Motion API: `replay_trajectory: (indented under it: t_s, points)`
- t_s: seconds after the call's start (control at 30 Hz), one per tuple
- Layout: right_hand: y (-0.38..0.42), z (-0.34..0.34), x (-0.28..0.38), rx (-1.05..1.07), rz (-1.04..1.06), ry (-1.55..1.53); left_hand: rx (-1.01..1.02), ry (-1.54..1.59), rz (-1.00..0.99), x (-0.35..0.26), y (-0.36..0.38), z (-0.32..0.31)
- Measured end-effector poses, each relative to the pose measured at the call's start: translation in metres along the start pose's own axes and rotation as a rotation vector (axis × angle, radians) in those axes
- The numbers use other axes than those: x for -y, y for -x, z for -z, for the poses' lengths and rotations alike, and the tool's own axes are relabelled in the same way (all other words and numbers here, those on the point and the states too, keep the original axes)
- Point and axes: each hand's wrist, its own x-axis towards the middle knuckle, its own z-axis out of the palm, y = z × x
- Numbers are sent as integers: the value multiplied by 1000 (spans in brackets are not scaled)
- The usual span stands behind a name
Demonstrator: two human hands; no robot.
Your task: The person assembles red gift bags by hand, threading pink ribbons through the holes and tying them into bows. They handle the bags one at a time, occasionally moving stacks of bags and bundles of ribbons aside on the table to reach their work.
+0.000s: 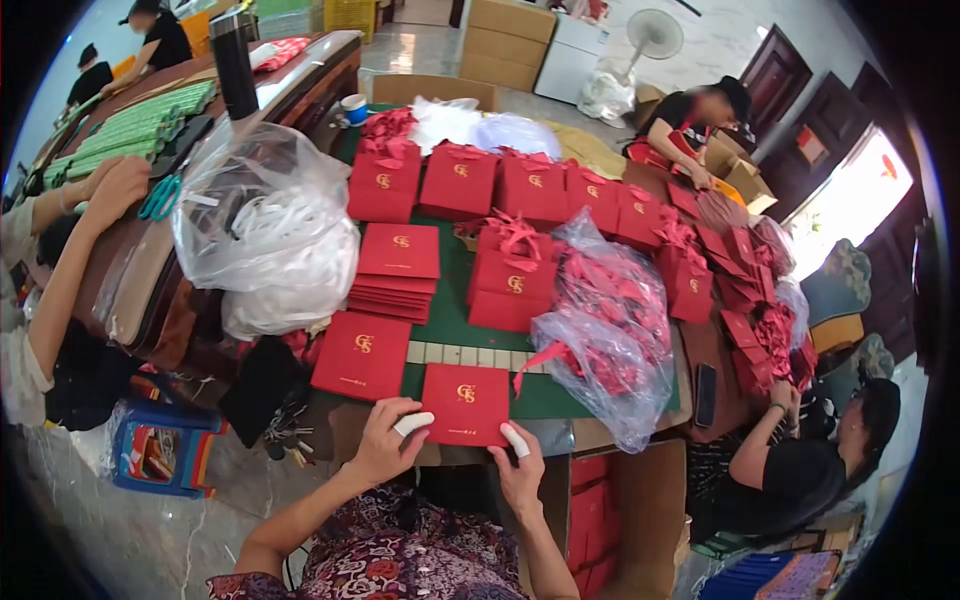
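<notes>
A flat red paper gift bag (466, 405) with a gold logo lies at the table's near edge, held between both hands. My left hand (388, 442) grips its lower left edge, with a white wrap on one finger. At the lower right corner, my right hand (518, 468) pinches the bag, and a white wrap covers a finger there too. Just left lies another flat red bag (360, 355), with a stack of flat red bags (396, 262) behind it. A clear plastic bag of red ribbons (610, 320) sits to the right.
Standing red gift bags (460, 182) line the table's far side. A clear bag of white cords (290, 215) is at left, near teal scissors (160, 198). An open cardboard box (635, 520) stands by my right arm. Co-workers (815, 465) sit around the table.
</notes>
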Motion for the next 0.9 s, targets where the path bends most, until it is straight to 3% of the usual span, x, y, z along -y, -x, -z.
replay_trajectory:
  t_s: [0.2,0.27,0.37,0.57,0.8,0.9]
  points:
    - [-3,15,-7,54,90,127,187,36,-47,-4,6,-29]
    - [-15,15,-19,-55,4,72,202,48,-30,-5,7,-31]
    - [-46,15,-35,-88,72,134,209,52,-22,-4,-3,-35]
    - [-82,5,-52,38,180,272,251,-29,52,3,-47,-52]
    - [-55,28,-19,-85,298,209,320,-203,59,21,-51,-87]
    - [-38,43,-5,-43,346,210,401,-239,96,18,-44,-83]
